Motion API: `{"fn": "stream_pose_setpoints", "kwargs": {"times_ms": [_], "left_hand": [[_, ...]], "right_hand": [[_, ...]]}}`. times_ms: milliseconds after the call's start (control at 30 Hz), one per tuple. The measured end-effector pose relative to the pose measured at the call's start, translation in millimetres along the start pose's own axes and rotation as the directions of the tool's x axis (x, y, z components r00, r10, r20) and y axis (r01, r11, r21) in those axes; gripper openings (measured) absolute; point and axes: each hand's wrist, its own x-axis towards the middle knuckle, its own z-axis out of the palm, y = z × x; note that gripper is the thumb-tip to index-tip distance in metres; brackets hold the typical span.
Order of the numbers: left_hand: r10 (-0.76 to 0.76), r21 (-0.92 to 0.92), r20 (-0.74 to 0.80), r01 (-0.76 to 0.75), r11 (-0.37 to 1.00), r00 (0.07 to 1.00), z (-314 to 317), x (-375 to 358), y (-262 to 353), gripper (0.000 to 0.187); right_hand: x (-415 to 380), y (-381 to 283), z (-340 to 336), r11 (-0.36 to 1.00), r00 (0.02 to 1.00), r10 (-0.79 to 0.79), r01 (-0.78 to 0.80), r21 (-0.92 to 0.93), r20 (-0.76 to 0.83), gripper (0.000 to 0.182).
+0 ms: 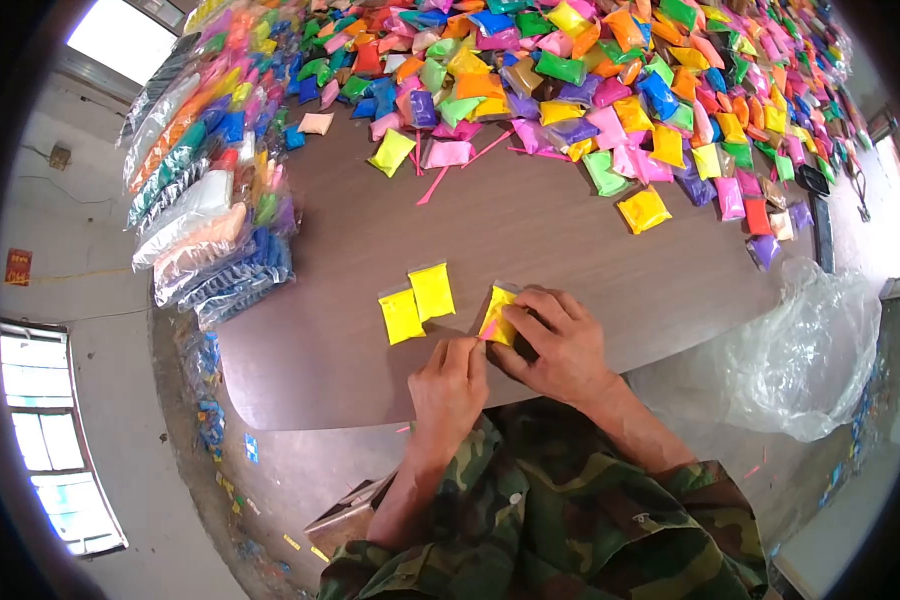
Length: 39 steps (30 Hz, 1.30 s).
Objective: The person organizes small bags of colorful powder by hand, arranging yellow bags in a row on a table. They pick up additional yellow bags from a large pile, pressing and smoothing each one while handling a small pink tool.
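Note:
My right hand (560, 345) has its fingers closed on a small clear packet of yellow material (496, 308) at the table's near edge. A short pink strip (489, 328) shows against the packet's lower left side. My left hand (450, 388) is closed in a pinch at the near end of that strip, its fingertips close to the right hand's. Just left of the held packet lie two more yellow packets (432, 291), their edges overlapping. The fingers hide part of the held packet and strip.
A large heap of colourful packets (570, 70) covers the far side of the brown table (350, 230). Several pink sticks (432, 187) lie before it. Bagged stacks (210, 220) stand along the left edge. A clear plastic bag (805, 350) hangs at the right edge.

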Motion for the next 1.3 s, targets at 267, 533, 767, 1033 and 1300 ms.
{"fn": "stream_pose_setpoints", "kwargs": {"times_ms": [267,533,767,1033,1300], "left_hand": [[0.010,0.051,-0.045,-0.008,0.999,0.999,-7,4,-6,0.005],[-0.015,0.024,-0.012,0.015,1.000,1.000,1,-4,-4,0.007],[0.026,0.001,-0.065,-0.026,1.000,0.998,-1,-7,-9,0.006],[-0.050,0.019,-0.030,0.050,0.999,0.998,-8,-7,-14,0.006],[-0.023,-0.043,-0.030,0.022,0.999,0.999,6,-11,-11,0.007]], "right_hand": [[2,-2,-5,1.000,1.000,-0.006,0.005,0.010,0.018,0.039],[-1,3,-2,0.999,1.000,-0.026,0.026,0.023,0.011,0.024],[-1,2,2,1.000,1.000,0.005,-0.005,0.018,-0.003,0.022],[0,2,3,1.000,1.000,0.022,-0.022,0.018,-0.014,0.023],[0,1,3,0.998,0.997,0.066,-0.065,0.010,-0.027,0.028]]}}
